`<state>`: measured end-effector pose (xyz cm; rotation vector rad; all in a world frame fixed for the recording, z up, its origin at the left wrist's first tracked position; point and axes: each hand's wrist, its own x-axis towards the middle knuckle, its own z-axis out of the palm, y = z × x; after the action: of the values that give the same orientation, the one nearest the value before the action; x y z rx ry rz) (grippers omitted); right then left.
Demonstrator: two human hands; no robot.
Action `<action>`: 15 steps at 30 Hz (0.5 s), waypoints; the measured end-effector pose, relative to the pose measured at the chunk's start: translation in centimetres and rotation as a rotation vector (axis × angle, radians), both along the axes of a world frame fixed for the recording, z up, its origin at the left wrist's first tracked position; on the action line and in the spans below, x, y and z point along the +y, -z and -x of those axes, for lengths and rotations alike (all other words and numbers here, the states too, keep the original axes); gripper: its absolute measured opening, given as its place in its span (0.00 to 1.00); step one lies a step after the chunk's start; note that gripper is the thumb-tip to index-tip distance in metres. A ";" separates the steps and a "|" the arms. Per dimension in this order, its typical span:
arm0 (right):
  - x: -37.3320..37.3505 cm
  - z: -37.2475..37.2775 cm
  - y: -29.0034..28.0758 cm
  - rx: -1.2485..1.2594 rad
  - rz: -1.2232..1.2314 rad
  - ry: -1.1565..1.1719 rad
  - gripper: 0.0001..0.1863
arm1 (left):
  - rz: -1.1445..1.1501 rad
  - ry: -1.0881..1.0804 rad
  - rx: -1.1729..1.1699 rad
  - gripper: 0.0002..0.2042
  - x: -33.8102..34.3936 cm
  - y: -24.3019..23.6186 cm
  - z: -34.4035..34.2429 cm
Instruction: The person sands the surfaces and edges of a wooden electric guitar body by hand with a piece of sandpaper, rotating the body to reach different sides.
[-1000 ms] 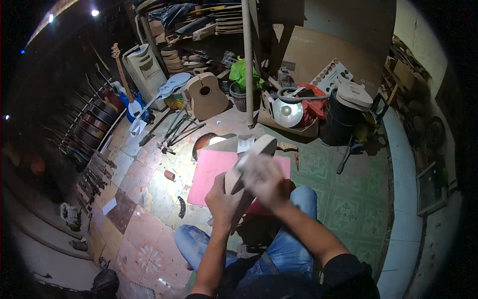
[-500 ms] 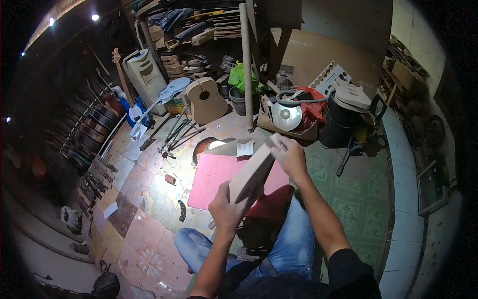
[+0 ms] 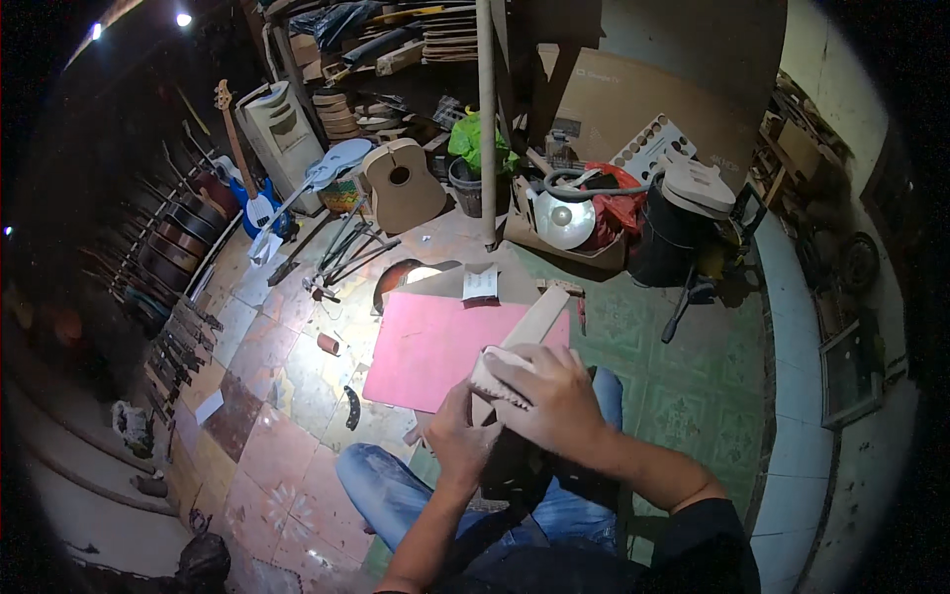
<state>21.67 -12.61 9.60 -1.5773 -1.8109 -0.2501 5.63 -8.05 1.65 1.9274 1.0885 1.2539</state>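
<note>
A long pale wooden piece (image 3: 539,319) slants away from me to the right above a pink sheet (image 3: 426,346) on the floor. Its near end is gripped by my left hand (image 3: 458,436), thumb up along the side. My right hand (image 3: 556,398) is closed round a small pale block with a jagged edge (image 3: 492,378), resting on the near part of the wood, close to my left thumb. The fingers and block hide that part of the wood, and its underside is in shadow.
A paper-topped block (image 3: 481,285) lies at the sheet's far edge. On the tiles to the left are a reddish-brown cylinder (image 3: 328,344) and a dark curved piece (image 3: 352,408). An unfinished guitar body (image 3: 404,188), a pole (image 3: 487,129) and a cardboard box (image 3: 569,259) stand beyond.
My right hand has slid from the far end of the wooden piece back to its near part, beside my left hand. The wood's far end now sits lower, and the left grip stays.
</note>
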 end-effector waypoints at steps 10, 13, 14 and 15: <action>-0.2 0.3 -0.2 0.035 0.020 0.016 0.23 | 0.127 -0.006 0.116 0.29 -0.6 -2.0 -0.1; 2.1 -2.7 1.1 0.222 0.098 0.131 0.23 | -0.047 -0.034 0.018 0.29 -0.2 -0.6 0.7; 3.5 -6.7 2.7 0.293 0.040 0.212 0.20 | -0.033 -0.009 -0.012 0.28 -0.3 -1.0 0.4; 4.2 -8.9 3.2 0.287 0.037 0.219 0.20 | -0.035 -0.002 -0.018 0.28 -0.4 -1.3 0.1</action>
<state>30.59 -8.44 6.40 -1.7406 -1.4336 -0.0849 5.49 -8.44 2.90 1.9371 1.0663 1.2975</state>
